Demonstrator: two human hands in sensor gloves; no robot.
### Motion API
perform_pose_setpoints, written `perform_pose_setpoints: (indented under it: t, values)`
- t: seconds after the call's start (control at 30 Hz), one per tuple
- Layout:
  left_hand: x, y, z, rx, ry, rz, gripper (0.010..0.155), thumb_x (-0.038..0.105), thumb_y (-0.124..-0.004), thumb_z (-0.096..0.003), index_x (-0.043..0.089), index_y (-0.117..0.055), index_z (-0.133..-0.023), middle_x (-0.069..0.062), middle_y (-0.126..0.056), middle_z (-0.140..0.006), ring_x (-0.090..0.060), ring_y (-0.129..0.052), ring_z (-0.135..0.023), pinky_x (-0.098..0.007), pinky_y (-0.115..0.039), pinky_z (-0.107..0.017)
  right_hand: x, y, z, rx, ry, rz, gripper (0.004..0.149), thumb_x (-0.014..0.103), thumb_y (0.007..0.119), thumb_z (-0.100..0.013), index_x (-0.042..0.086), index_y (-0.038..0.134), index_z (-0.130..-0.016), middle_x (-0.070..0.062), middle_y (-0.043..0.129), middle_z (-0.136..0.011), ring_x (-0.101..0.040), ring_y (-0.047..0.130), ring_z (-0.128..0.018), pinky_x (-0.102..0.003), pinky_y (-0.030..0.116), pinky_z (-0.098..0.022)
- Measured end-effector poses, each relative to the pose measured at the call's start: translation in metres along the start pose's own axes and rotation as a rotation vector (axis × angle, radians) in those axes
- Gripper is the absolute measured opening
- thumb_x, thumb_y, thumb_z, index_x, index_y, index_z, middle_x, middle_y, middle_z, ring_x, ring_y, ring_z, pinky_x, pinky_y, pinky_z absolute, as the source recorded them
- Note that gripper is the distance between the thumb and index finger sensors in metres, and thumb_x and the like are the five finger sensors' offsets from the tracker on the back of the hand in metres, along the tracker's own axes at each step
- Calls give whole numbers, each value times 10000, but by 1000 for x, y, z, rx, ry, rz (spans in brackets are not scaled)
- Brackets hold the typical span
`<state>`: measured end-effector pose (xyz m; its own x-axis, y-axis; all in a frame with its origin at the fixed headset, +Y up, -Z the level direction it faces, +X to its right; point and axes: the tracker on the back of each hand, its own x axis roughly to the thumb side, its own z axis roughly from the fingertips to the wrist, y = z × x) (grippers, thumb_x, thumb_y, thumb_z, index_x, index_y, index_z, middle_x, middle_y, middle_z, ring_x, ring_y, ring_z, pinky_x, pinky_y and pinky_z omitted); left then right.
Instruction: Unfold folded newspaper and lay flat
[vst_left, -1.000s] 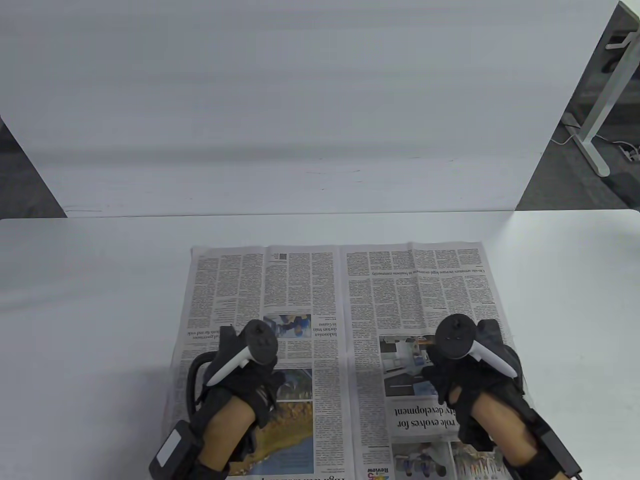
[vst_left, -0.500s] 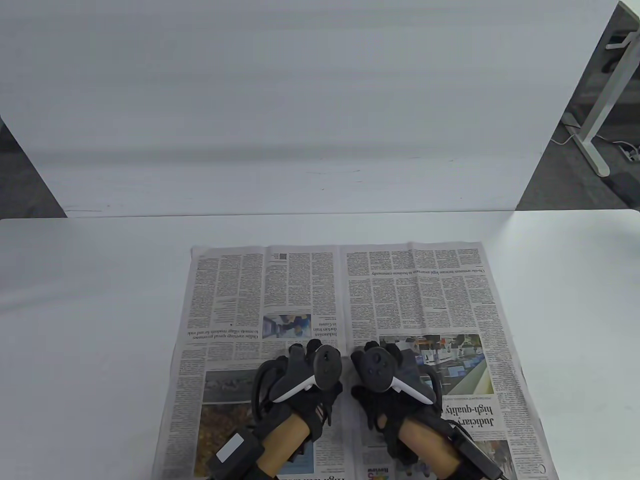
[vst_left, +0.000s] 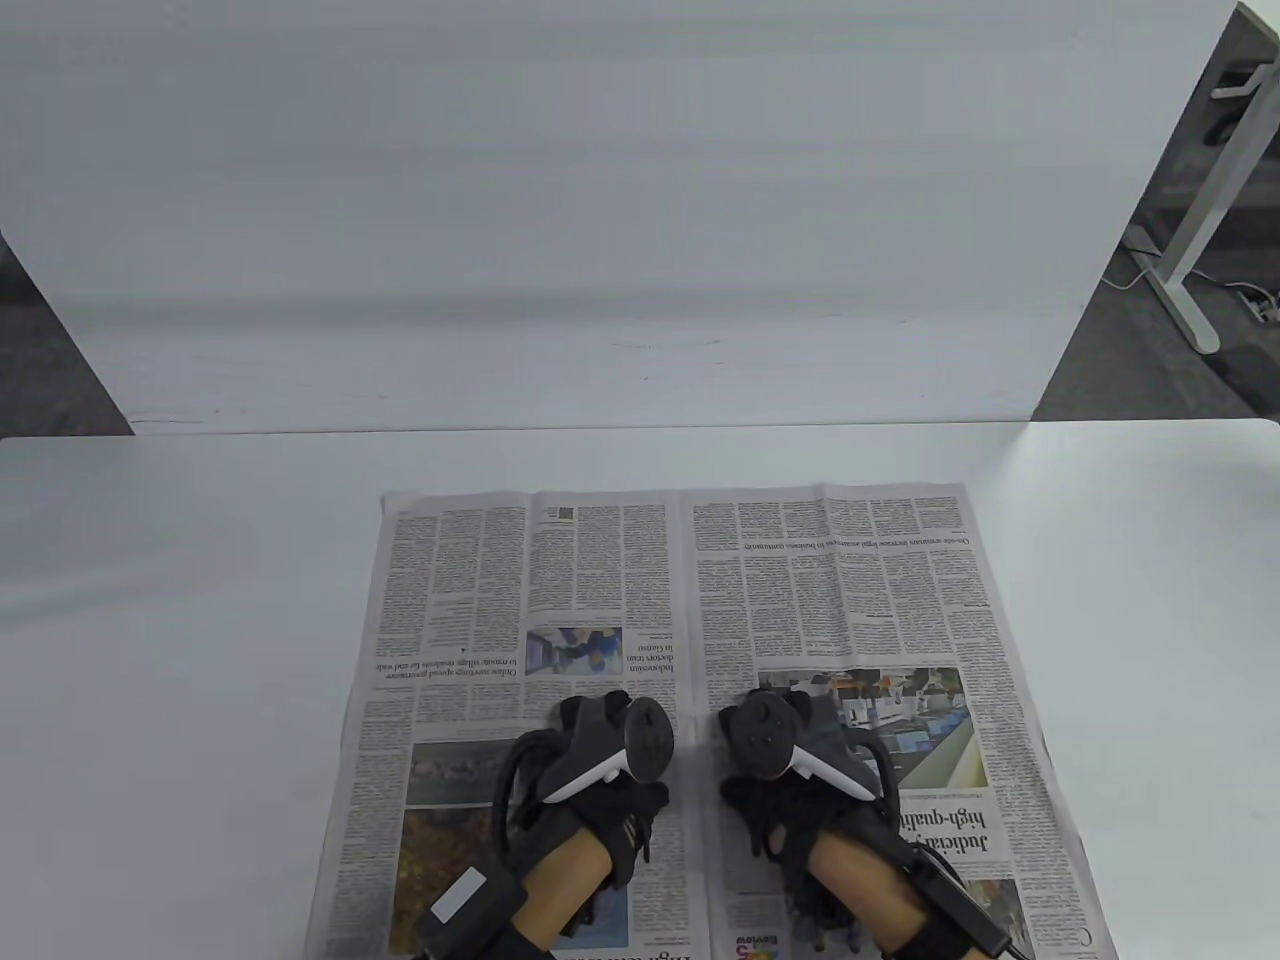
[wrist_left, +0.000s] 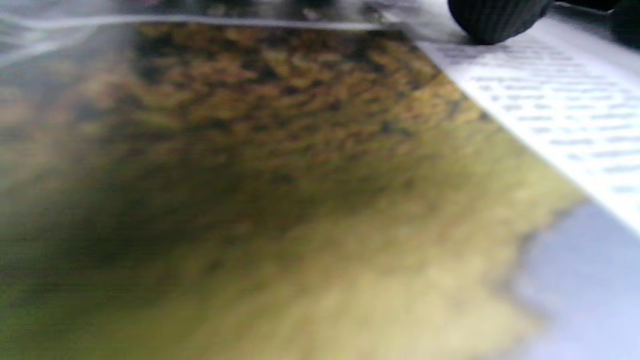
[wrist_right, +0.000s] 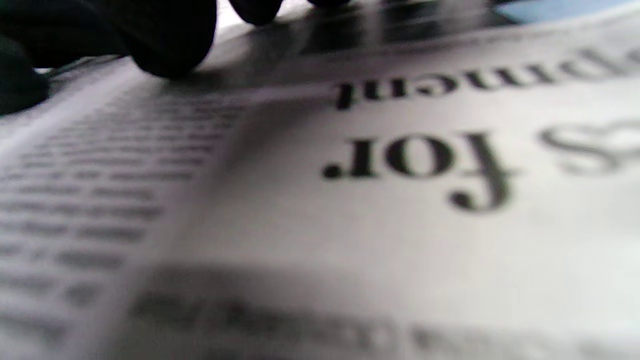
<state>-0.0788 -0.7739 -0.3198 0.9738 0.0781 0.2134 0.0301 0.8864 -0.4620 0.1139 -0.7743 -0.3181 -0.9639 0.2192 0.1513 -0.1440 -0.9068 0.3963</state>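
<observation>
The newspaper (vst_left: 600, 580) lies spread open on the white table (vst_left: 180, 620), its centre fold running away from me. My left hand (vst_left: 595, 715) rests on the left page just beside the fold, fingers laid flat on the paper. Just right of the fold, my right hand (vst_left: 785, 710) rests the same way on the right page. In the left wrist view a gloved fingertip (wrist_left: 492, 20) touches the page above a brown landscape photo (wrist_left: 300, 175). In the right wrist view fingertips (wrist_right: 170, 45) press on the print near a headline (wrist_right: 415, 160). Neither hand grips anything.
A white upright board (vst_left: 600, 200) stands along the table's far edge. Beyond it at the right are a white desk leg (vst_left: 1190, 270) and cables on a dark floor. Bare tabletop lies on both sides of the paper.
Both hands slid inward from the middle of each page to the centre fold, then drew back slightly towards me. The newspaper stayed flat and in place.
</observation>
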Motion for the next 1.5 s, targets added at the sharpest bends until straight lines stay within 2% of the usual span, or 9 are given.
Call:
perform_pose_setpoints:
  t: [0.6,0.83,1.17,1.5]
  values:
    - [-43,-4,5,-11,66,116,704,498,-651,-487,380,-248,-1052,-80,-75,-1135,-541,-72,-1006,-700,-246,-713,-35,-3,2,32,83,-52,733,479,720,-454,261,340,-1041,-136,188,-1138,-525,152,-987,-776,295,-611]
    - [-64,-4,7,-13,132,165,707,502,-653,-485,390,-242,-1050,-73,-57,-1132,-551,-52,-996,-709,-228,-707,-53,-6,4,29,117,-77,735,481,718,-455,265,331,-1041,-129,177,-1136,-505,136,-989,-769,281,-612]
    - [-91,-2,8,-9,204,222,716,507,-655,-484,393,-231,-1050,-63,-40,-1130,-549,-27,-991,-713,-211,-701,-95,-15,4,9,211,-141,743,487,715,-455,263,317,-1042,-111,160,-1134,-495,112,-984,-756,259,-609]
    - [-135,0,9,19,322,319,725,507,-660,-479,394,-227,-1050,-54,-26,-1128,-542,8,-985,-718,-168,-696,-147,-25,6,-39,346,-222,755,495,713,-451,258,309,-1043,-111,148,-1130,-483,90,-982,-741,231,-612]
